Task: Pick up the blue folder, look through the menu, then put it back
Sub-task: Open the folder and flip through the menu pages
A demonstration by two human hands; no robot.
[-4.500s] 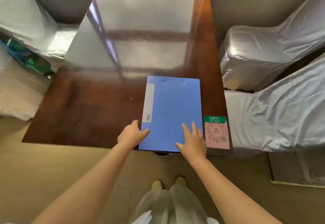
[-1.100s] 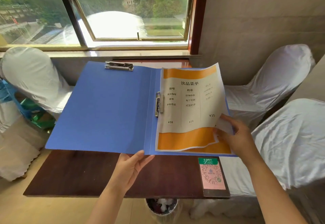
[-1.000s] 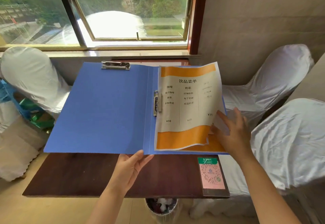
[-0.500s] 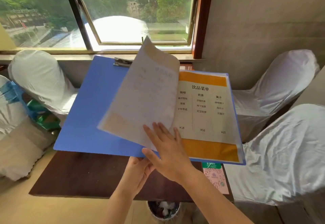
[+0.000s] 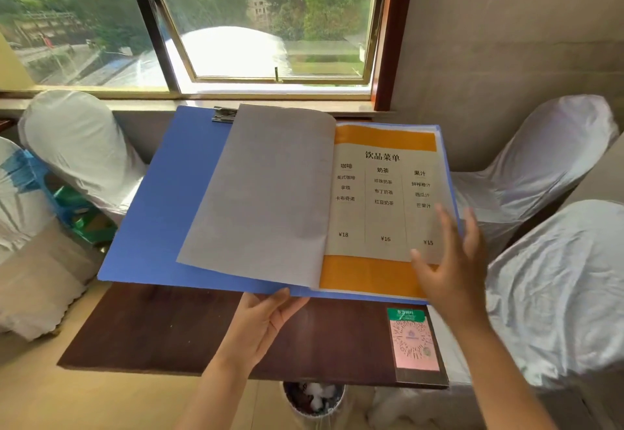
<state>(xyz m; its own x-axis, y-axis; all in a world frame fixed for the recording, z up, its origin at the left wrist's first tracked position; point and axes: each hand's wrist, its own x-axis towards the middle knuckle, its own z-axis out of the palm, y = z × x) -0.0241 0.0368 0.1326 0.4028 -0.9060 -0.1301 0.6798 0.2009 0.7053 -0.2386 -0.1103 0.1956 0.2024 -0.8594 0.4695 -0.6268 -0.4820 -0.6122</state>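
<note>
blue folder point(image 5: 158, 213) open, left hand point(image 5: 260, 321) seemingly underneath

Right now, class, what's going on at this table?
A person is looking through a menu in an open blue folder, held above the table. The left hand supports the folder's near edge from below. One page lies turned over to the left, showing its blank back. The right hand, fingers spread, rests at the lower right of the drinks page. The folder is not yet back on the table.
</note>
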